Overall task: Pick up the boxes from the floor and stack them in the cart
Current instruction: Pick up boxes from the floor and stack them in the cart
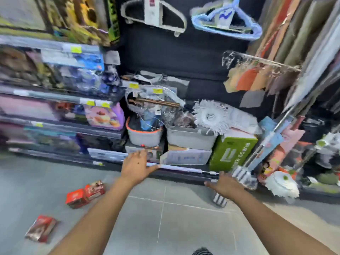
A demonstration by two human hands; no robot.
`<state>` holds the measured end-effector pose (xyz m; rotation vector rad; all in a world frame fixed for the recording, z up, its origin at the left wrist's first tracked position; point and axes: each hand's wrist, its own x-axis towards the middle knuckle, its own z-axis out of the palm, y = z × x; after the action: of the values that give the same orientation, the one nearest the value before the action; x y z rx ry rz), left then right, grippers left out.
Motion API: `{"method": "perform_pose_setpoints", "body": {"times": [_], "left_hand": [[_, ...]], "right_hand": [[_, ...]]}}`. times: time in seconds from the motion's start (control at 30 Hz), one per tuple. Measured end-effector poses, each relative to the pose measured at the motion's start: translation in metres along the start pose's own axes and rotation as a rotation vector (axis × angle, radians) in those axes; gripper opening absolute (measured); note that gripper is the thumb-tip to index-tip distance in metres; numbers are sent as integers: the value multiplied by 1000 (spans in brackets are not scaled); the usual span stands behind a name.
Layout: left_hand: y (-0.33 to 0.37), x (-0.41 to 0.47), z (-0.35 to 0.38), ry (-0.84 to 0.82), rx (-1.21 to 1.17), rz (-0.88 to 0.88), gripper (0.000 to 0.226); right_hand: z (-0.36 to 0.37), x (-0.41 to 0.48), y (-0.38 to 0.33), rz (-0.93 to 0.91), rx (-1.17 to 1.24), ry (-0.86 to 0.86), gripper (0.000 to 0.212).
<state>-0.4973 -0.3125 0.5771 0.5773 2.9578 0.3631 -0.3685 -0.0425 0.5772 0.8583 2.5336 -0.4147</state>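
Three red boxes lie on the grey tiled floor at the left: two side by side (76,198) (95,189) and one nearer me (41,228). My left hand (136,166) reaches forward at the foot of the shelving, fingers spread, holding nothing. My right hand (224,185) lies across a black-and-white striped box (220,199) that shows both below the wrist and past the fingers. Blur hides whether the fingers grip it. No cart is in view.
Shelves packed with packaged goods (55,107) fill the left. Ahead stand grey bins (189,138), a green carton (232,153) and white mop heads (282,184). Hangers (152,17) hang on a dark wall. The whole frame is motion-blurred.
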Motion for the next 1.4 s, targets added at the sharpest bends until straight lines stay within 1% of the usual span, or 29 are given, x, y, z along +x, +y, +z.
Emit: {"method": "perform_pose_setpoints", "body": {"times": [0.17, 0.27, 0.33, 0.37, 0.4, 0.43, 0.47, 0.5, 0.57, 0.73, 0.87, 1.0, 1.07, 1.13, 1.17, 1.23, 1.27, 1.33, 1.37, 1.4], "left_hand": [[-103, -45, 1, -21, -75, -324, 119], [-160, -76, 7, -37, -56, -492, 108], [-195, -92, 9, -20, -58, -570, 108], [-212, -99, 10, -3, -65, -609, 104], [-231, -104, 13, -3, -67, -650, 94], [-248, -107, 16, -36, -67, -696, 84], [-265, -107, 20, -74, -58, -734, 78], [-282, -104, 24, -109, -47, -771, 77], [-315, -90, 35, -169, -45, -820, 78], [-382, -22, 65, -343, -54, -856, 75], [-430, 39, 101, -413, -153, -823, 72], [-481, 84, 155, -438, -185, -814, 73], [-509, 96, 193, -475, -176, -824, 79], [-537, 107, 236, -473, -138, -827, 85], [-550, 111, 258, -441, -141, -823, 85], [-578, 117, 313, -441, -119, -835, 82], [-592, 118, 341, -420, -116, -833, 85], [-622, 125, 397, -394, -103, -777, 97], [-637, 130, 425, -404, -98, -744, 103], [-652, 137, 451, -378, -74, -725, 108]], "right_hand": [[20, 25, -87, -167, -170, -88, 85], [47, 50, -136, -260, -263, -158, 89], [66, 65, -175, -304, -314, -208, 88], [76, 73, -195, -328, -334, -238, 87], [86, 81, -215, -353, -348, -264, 88], [96, 90, -236, -375, -366, -291, 91], [106, 100, -257, -397, -380, -319, 95], [118, 112, -277, -413, -394, -348, 98], [140, 140, -318, -433, -424, -400, 98], [167, 209, -418, -453, -527, -469, 88], [189, 267, -492, -487, -607, -480, 78], [236, 321, -552, -510, -682, -528, 76], [273, 345, -578, -511, -657, -566, 76], [320, 369, -597, -535, -631, -575, 75], [347, 383, -605, -546, -622, -569, 74], [404, 412, -619, -563, -604, -556, 75], [433, 426, -625, -572, -601, -550, 77], [489, 453, -638, -598, -586, -540, 81], [516, 468, -646, -611, -554, -533, 82], [542, 482, -654, -635, -516, -523, 84]]}}
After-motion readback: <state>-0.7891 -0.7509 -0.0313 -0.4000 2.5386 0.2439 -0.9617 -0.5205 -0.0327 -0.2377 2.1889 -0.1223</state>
